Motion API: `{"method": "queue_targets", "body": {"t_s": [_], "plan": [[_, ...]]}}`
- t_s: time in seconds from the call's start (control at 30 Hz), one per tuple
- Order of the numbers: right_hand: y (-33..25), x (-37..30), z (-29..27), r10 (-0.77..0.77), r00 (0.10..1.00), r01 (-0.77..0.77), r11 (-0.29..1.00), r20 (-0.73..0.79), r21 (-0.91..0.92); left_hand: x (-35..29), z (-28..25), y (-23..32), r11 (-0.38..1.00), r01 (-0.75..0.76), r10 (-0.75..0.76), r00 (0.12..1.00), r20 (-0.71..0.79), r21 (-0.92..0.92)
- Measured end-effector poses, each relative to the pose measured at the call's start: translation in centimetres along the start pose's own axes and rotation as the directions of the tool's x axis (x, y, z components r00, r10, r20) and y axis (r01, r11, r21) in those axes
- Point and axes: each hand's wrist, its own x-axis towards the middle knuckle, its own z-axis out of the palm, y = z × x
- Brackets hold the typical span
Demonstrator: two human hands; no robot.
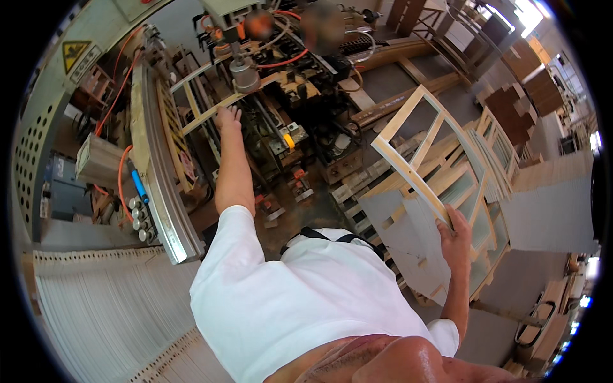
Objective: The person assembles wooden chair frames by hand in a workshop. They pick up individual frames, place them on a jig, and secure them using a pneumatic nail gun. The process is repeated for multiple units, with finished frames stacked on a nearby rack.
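My left arm reaches forward to the machine, and my left hand [228, 119] lies against the near bar of a wooden frame [205, 117] set in it, fingers stretched and slightly apart. A grey metal cylinder [244, 75] stands over the far end of that bar. Out to the right, my right hand [454, 235] is closed around the edge of another wooden frame [414, 177]. This one is tilted and has a crossbar inside pale-edged sides. Its lower part overlaps a stack of similar frames [476, 185], so where it ends is hard to see.
At the left runs a long metal rail [167, 214] with orange hoses and a blue tube [138, 186] beside it. Pale panels [96, 306] are stacked at the lower left. A yellow-tipped part [288, 140] juts from the machine. Grey panels [549, 207] stand at the right.
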Motion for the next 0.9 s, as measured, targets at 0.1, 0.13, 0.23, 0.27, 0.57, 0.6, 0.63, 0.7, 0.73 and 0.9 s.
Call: {"method": "queue_targets", "body": {"t_s": [0.1, 0.13, 0.23, 0.27, 0.57, 0.6, 0.63, 0.7, 0.73, 0.9], "plan": [[-0.8, 1.3, 1.4, 0.0, 0.999, 0.0, 1.0, 0.043, 0.005, 0.0, 0.3, 0.0, 0.998, 0.012, -0.013, 1.0, -0.017, -0.069], [-1.1, 1.7, 1.8, -0.008, 0.999, 0.008, 1.0, 0.05, 0.002, 0.8, -0.1, -0.1, 0.996, 0.019, -0.017, 1.0, 0.015, -0.084], [-1.7, 3.0, 2.7, -0.018, 0.995, 0.02, 1.0, 0.094, -0.012, 1.4, -0.5, 0.2, 0.984, 0.076, -0.06, 0.993, 0.099, -0.159], [-2.0, 3.3, 2.9, -0.015, 0.994, 0.017, 1.0, 0.111, -0.023, 1.5, -0.4, 0.0, 0.976, 0.089, -0.062, 0.989, 0.135, -0.197], [-1.7, 5.0, 3.9, -0.102, 0.984, 0.099, 0.995, 0.149, 0.024, 3.7, -1.1, 0.0, 0.927, 0.058, 0.004, 0.986, 0.166, -0.371], [-1.4, 5.1, 3.8, -0.101, 0.983, 0.099, 0.995, 0.156, 0.018, 2.6, -0.9, 0.1, 0.92, 0.052, 0.006, 0.989, 0.146, -0.388], [-1.2, 5.5, 3.8, -0.1, 0.982, 0.099, 0.995, 0.163, 0.012, 1.3, -0.8, 0.0, 0.913, 0.045, 0.007, 0.992, 0.125, -0.404], [-1.1, 6.0, 3.5, -0.091, 0.98, 0.092, 0.996, 0.179, 0.007, -1.4, -1.3, -0.3, 0.907, 0.07, -0.009, 0.989, 0.148, -0.414], [-1.3, 6.3, 3.3, -0.089, 0.978, 0.089, 0.996, 0.189, 0.007, -2.0, -1.8, -0.7, 0.906, 0.064, -0.003, 0.989, 0.146, -0.418], [-0.3, 8.5, 2.4, -0.166, 0.952, 0.163, 0.986, 0.257, 0.035, -6.7, -4.1, -3.5, 0.883, 0.075, -0.015, 0.991, 0.132, -0.464]]}}
